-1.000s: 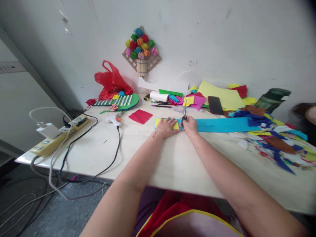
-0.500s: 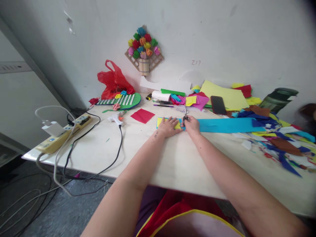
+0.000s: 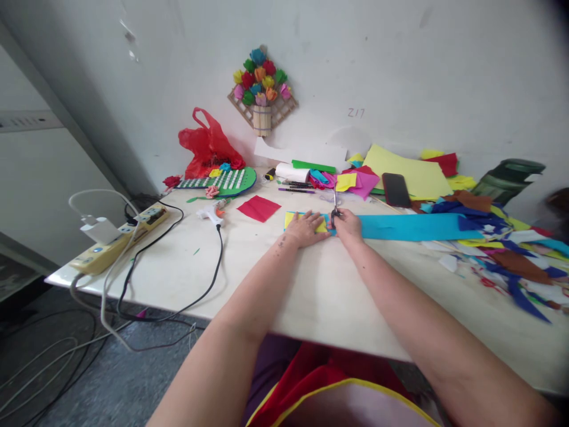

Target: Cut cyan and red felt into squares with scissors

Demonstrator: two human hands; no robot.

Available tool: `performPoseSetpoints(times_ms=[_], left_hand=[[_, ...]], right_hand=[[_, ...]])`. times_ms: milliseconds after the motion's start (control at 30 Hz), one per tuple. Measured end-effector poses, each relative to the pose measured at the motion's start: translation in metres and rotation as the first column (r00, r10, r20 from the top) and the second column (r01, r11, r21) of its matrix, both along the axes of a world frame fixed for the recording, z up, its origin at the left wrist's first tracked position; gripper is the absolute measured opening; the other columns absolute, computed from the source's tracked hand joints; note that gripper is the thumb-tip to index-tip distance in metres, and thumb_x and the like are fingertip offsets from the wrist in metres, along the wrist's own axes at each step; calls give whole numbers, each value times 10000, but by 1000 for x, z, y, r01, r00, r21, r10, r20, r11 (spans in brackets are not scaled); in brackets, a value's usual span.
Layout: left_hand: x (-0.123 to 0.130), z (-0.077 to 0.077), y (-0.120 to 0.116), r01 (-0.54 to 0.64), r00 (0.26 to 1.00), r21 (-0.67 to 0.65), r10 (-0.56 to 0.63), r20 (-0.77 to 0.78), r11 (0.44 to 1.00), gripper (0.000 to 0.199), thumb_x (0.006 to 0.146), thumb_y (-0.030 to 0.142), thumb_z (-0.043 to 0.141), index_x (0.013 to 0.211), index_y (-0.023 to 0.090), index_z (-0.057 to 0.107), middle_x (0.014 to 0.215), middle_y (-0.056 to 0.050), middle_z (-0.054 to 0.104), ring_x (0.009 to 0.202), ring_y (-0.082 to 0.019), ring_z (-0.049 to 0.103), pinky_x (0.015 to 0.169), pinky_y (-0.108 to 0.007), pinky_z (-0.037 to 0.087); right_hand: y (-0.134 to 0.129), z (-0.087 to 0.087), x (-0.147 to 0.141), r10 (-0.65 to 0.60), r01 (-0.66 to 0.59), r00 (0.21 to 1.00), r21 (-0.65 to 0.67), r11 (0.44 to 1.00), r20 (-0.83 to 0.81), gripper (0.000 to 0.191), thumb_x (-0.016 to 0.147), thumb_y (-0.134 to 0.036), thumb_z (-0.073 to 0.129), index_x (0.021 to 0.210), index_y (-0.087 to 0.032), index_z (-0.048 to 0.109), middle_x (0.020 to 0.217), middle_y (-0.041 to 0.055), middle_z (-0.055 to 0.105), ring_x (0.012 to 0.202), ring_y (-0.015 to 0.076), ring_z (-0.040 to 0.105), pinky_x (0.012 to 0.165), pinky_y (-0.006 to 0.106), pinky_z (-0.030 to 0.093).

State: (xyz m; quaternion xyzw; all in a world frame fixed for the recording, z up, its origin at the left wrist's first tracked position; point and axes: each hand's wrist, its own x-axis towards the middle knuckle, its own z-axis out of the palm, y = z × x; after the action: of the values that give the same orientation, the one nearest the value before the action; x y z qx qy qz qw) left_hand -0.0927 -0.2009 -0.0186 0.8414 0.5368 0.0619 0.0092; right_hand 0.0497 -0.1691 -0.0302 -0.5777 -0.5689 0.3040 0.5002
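Note:
A long blue strip lies across the table, with a yellow piece on its left end. My left hand rests flat on the yellow piece, fingers spread. Just right of it, my right hand is closed round the dark handles of the scissors, whose blades point away from me. The fingers of both hands are close together over the blue strip. A red square lies to the left of the strip.
A glue gun with a black cord lies left, near a power strip. Behind are pens, a phone and coloured sheets. Scraps and a green bottle are at the right.
The whole view has shifted slightly, so things appear a little further right. My hands, the scissors and the blue strip keep their places relative to each other.

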Motion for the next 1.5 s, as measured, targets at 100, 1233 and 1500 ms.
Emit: performPoseSetpoints(times_ms=[100,1233,1500], left_hand=[[0,0,0,8,1000,-1,-8,-3,1000,739,809,676,155,1395,246,288,1478,-19,240,1358,-244,165,1081,-493,117],[-8,7,29,-120,991,-87,125,48,989,541,844,351,334,1376,248,329,1455,-6,300,1343,-162,230,1074,-322,220],[-17,24,46,-143,986,-60,137,-95,988,709,730,610,440,1354,287,343,1373,-67,409,1247,-292,341,998,-463,288]], right_hand=[[1,-2,0,0,0,1000,-1,1000,-11,300,705,-287,542,969,-171,626,656,8,657,548,133,644,462,191,479],[6,-4,0,66,-58,990,-71,996,122,254,774,-321,543,988,-205,612,698,-4,689,616,128,670,526,200,491],[8,-4,1,52,-44,993,-79,996,109,227,767,-329,557,947,-210,629,703,8,689,609,132,666,521,205,495]])
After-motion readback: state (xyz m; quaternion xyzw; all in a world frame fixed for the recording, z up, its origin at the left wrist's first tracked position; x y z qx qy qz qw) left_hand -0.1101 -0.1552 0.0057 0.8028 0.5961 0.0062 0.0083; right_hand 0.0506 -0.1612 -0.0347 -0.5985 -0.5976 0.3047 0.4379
